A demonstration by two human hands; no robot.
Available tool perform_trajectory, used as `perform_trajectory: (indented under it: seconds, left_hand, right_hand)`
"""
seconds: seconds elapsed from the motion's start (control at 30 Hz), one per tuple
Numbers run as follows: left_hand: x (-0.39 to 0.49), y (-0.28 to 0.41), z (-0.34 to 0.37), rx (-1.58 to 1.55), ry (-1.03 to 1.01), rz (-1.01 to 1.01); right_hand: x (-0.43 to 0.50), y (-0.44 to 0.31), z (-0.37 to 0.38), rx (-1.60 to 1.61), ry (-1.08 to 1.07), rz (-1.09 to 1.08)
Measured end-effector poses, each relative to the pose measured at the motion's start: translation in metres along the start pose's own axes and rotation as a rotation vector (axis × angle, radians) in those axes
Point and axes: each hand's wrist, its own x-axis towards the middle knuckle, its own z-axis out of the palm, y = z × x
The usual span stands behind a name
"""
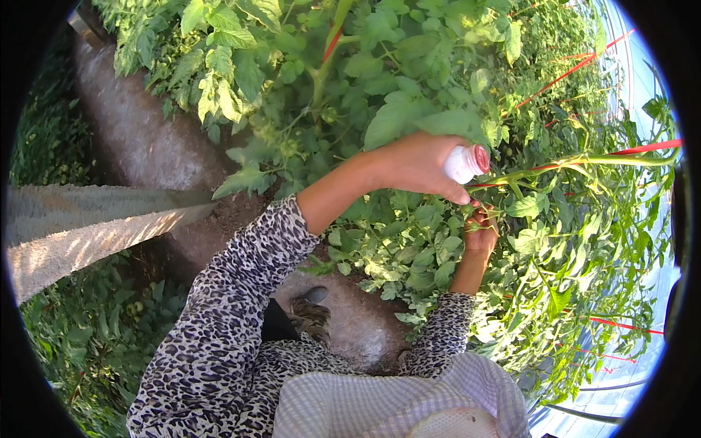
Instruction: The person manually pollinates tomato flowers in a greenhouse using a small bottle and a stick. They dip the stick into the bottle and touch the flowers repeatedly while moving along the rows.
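Observation:
My left hand [419, 164] is wrapped around a small white plastic bottle [460, 165] with a red cap, tilted up to the right. Its thumb points down towards my right hand [482, 232], which is just below. The fingers of my right hand are closed around a small green tomato truss [475, 224] on a tomato plant. Beside both hands a green tomato stem [515, 176] runs to the right, along a red string [646, 148]. Leaves and the bottle hand partly hide the finer contact of the fingertips.
Dense tomato foliage [405, 115] surrounds my hands, with more red strings on the right. A rough concrete post [109, 219] crosses the left side above the soil path [159, 148]. Translucent plastic sheeting [641, 71] stands at the far right. A shoe [315, 294] shows below on the path.

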Motion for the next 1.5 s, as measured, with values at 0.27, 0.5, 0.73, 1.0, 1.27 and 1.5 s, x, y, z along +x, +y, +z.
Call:
perform_trajectory:
  seconds: [0.27, 0.5, 0.73, 1.0, 1.27, 1.5]
  left_hand:
    - [0.001, 0.002, -0.001, -0.017, -0.022, -0.013]
    - [-0.001, 0.002, -0.001, -0.032, -0.019, -0.029]
    - [0.000, 0.000, -0.002, -0.044, -0.034, -0.050]
    - [0.005, -0.001, 0.000, -0.064, -0.031, 0.008]
    - [0.006, -0.001, -0.001, -0.046, -0.040, 0.001]
    - [0.008, -0.004, 0.001, -0.042, -0.016, 0.020]
  right_hand:
    - [-0.029, 0.036, 0.016, 0.160, 0.197, -0.009]
    - [-0.035, 0.041, 0.028, 0.112, 0.119, 0.024]
    - [-0.031, 0.049, 0.009, 0.159, 0.032, -0.011]
    - [-0.046, 0.059, 0.020, 0.118, 0.075, -0.051]
    - [-0.045, 0.060, 0.030, 0.057, 0.225, -0.135]
    - [-0.041, 0.059, 0.031, 0.151, 0.214, -0.099]
